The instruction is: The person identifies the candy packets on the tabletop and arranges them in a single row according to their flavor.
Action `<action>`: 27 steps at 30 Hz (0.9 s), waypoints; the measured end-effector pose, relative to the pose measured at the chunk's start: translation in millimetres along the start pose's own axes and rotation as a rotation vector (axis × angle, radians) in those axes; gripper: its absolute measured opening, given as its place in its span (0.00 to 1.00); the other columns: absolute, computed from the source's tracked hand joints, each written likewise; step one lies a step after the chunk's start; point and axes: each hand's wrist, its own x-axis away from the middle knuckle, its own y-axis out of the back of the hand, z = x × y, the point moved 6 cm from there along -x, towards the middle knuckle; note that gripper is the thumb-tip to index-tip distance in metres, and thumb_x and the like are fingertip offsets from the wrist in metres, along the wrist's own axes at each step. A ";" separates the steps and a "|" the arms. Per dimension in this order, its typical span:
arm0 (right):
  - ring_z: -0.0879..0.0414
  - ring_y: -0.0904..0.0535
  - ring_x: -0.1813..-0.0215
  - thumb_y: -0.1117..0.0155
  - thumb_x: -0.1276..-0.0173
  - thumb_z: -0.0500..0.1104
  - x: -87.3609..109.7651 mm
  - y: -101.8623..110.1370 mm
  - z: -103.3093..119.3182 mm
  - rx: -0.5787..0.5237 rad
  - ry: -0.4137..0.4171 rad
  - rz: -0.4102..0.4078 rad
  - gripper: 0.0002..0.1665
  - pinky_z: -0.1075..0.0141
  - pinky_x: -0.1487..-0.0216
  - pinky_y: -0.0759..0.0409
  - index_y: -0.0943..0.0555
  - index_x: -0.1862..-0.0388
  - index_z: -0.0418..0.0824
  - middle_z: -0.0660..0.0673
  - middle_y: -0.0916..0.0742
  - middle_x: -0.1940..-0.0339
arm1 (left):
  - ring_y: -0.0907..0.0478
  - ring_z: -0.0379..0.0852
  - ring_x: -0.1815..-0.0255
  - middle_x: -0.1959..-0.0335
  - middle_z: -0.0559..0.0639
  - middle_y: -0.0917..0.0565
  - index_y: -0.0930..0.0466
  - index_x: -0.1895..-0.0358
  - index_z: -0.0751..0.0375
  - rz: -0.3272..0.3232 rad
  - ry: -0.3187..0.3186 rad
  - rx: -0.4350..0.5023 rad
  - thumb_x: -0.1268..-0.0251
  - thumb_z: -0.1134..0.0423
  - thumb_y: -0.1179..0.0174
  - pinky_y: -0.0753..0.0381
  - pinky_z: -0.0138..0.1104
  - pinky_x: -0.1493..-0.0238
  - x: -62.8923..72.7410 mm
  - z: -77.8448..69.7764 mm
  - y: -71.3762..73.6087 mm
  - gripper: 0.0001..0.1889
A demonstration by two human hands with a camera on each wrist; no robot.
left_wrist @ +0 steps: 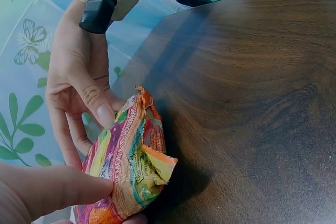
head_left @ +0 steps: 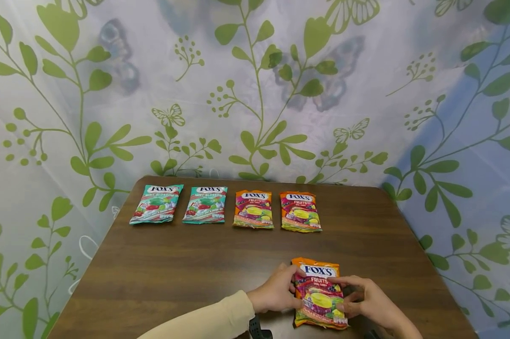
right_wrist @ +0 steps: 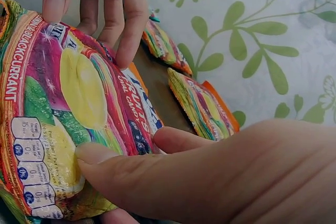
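An orange and purple candy bag (head_left: 319, 294) marked "FOX'S FRUITS" is at the near right of the table, its front facing up. On its left side my left hand (head_left: 276, 289) grips it, while my right hand (head_left: 367, 301) holds the right side. The left wrist view shows the left thumb (left_wrist: 63, 190) on the bag's front near the crimped bottom end, which is slightly raised. In the right wrist view, the right thumb (right_wrist: 136, 174) presses the front close to the nutrition labels. Some fingers of both hands are hidden behind the bag.
Along the table's back edge lie two teal mint candy bags (head_left: 156, 204) (head_left: 205, 205) and two orange fruit candy bags (head_left: 253, 210) (head_left: 300, 212), in one spaced row. The brown wooden table (head_left: 162, 263) meets a leaf-patterned curtain (head_left: 255, 94) behind.
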 end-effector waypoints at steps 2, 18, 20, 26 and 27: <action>0.37 0.11 0.53 0.25 0.25 0.33 -0.3 0.0 0.7 0.002 -0.001 -0.004 0.38 0.48 0.56 0.09 0.28 0.22 0.25 0.15 0.30 0.26 | 0.25 0.43 0.58 0.52 0.52 0.30 0.20 0.38 0.56 -0.006 -0.007 -0.006 0.41 0.75 0.20 0.22 0.31 0.55 -0.6 0.0 0.1 0.29; 0.39 0.13 0.54 0.24 0.30 0.29 -2.2 3.7 2.3 0.057 -0.030 -0.014 0.38 0.49 0.58 0.08 0.26 0.23 0.26 0.17 0.29 0.28 | 0.25 0.41 0.60 0.53 0.51 0.29 0.19 0.37 0.59 -0.008 -0.008 -0.043 0.42 0.74 0.19 0.22 0.30 0.55 -0.4 -7.6 1.8 0.30; 0.40 0.13 0.55 0.23 0.31 0.28 -1.8 3.9 3.7 0.074 -0.025 -0.017 0.38 0.49 0.59 0.08 0.25 0.24 0.26 0.17 0.28 0.28 | 0.25 0.41 0.60 0.53 0.50 0.29 0.19 0.37 0.59 -0.006 -0.005 -0.049 0.42 0.74 0.19 0.23 0.30 0.55 -1.0 -9.0 1.5 0.29; 0.40 0.14 0.56 0.22 0.32 0.28 -1.6 4.0 9.9 0.109 -0.020 -0.030 0.37 0.50 0.59 0.08 0.24 0.25 0.26 0.19 0.25 0.30 | 0.28 0.39 0.61 0.55 0.49 0.29 0.18 0.38 0.59 -0.013 -0.004 -0.090 0.41 0.72 0.18 0.26 0.31 0.57 -3.7 -13.0 1.4 0.28; 0.40 0.14 0.56 0.22 0.32 0.28 -1.7 4.5 10.9 0.116 -0.023 -0.034 0.37 0.50 0.59 0.08 0.23 0.25 0.26 0.20 0.25 0.31 | 0.28 0.39 0.61 0.56 0.49 0.29 0.18 0.37 0.59 -0.015 -0.009 -0.099 0.41 0.71 0.18 0.26 0.31 0.57 -4.2 -13.9 1.5 0.29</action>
